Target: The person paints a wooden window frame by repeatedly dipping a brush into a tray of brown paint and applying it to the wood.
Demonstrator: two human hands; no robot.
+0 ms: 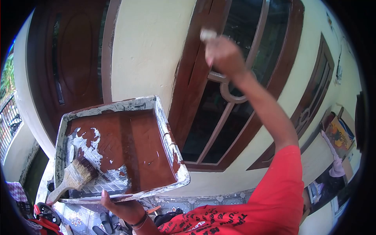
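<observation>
My left hand (pixel 119 205) grips the near edge of a paint tray (pixel 164 117) from below, thumb over the rim. The tray holds a pool of brown paint (pixel 137 145), and a wide brush (pixel 76 176) lies at its left end with brown bristles. My right hand (pixel 223 55) is raised, arm stretched out, and pinches a small pale piece (pixel 207 34), perhaps a rag or sandpaper, against the brown wooden window frame (pixel 192 78).
A dark brown door (pixel 66 58) stands left of the cream wall (pixel 149 47). The window glass (pixel 211 125) has curved brown bars. Sandals (pixel 105 221) and a red object (pixel 43 219) lie on the tiled floor below. A second window frame (pixel 313 98) and clutter are at right.
</observation>
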